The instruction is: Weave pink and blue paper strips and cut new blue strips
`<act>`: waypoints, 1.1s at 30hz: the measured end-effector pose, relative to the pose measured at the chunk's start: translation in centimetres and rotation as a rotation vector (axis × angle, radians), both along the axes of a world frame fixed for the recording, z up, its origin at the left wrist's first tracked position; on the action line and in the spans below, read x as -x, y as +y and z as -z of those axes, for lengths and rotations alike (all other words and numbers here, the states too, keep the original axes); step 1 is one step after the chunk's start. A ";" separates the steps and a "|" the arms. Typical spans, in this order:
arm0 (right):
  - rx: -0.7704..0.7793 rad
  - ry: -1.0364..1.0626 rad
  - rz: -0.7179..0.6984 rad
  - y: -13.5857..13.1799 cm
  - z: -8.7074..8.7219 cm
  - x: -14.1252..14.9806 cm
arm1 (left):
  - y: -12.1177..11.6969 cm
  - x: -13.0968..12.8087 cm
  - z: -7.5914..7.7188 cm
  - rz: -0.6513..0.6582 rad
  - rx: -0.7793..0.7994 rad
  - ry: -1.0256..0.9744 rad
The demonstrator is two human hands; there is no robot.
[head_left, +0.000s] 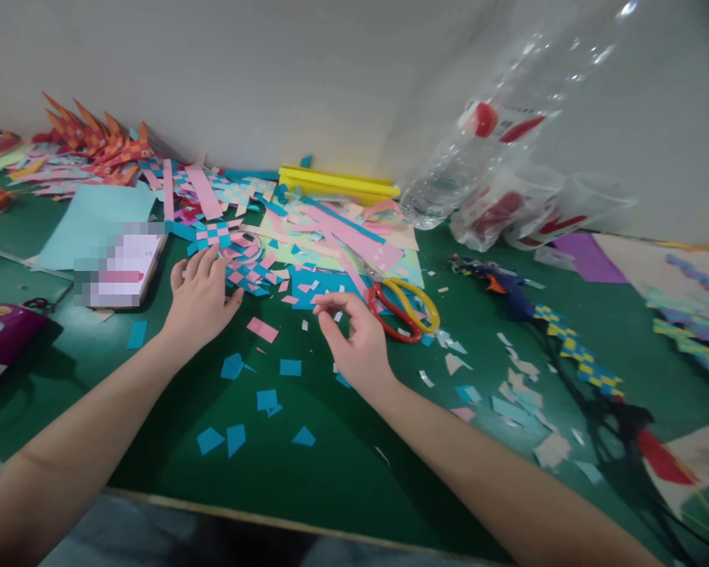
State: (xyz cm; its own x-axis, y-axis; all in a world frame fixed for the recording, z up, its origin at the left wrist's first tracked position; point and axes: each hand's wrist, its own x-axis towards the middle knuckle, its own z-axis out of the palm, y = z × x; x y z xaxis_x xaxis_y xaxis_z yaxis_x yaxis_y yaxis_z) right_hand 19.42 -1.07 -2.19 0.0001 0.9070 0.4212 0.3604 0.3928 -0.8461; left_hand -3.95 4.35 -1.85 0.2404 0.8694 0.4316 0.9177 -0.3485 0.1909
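My left hand [201,303] is open, palm down, with its thumb apart. Its fingertips reach a pink and blue woven paper piece [216,234], beside a roll of clear tape [251,246]. My right hand [359,342] hovers over the green table with thumb and forefinger tips pinched together; anything between them is too small to make out. Just beyond its knuckles lie scissors [399,303] with one red and one yellow handle loop. Pink and blue woven strips [251,277] lie between the hands, among paper scraps.
A phone [127,268] and purple device [5,342] are on the left. Behind stand a yellow folded strip [336,185], a plastic bottle [478,150] and cups [573,209]. A blue glue gun [502,287] lies right. Blue scraps [267,400] litter the front near the table edge [260,516].
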 end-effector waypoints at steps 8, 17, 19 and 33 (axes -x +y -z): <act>0.011 0.013 -0.008 0.1 0.2 0.0 | 0.7 0.0 0.5 0.052 0.107 -0.016; 0.024 0.002 -0.014 -0.1 0.0 0.0 | 1.6 0.1 0.5 0.085 0.099 -0.143; 0.029 0.005 -0.013 -0.1 0.1 0.0 | 1.7 0.1 0.3 0.100 0.063 -0.212; 0.005 -0.001 0.016 -0.1 0.1 0.0 | 0.2 -0.6 -2.5 0.179 -0.078 -0.683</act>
State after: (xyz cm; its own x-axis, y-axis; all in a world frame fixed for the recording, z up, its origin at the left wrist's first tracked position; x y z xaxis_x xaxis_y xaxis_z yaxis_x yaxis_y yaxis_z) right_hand 19.42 -1.18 -2.25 0.0141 0.9088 0.4169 0.3679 0.3830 -0.8474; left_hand -3.39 4.56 0.69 0.0307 0.8024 0.5960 0.5289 -0.5190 0.6715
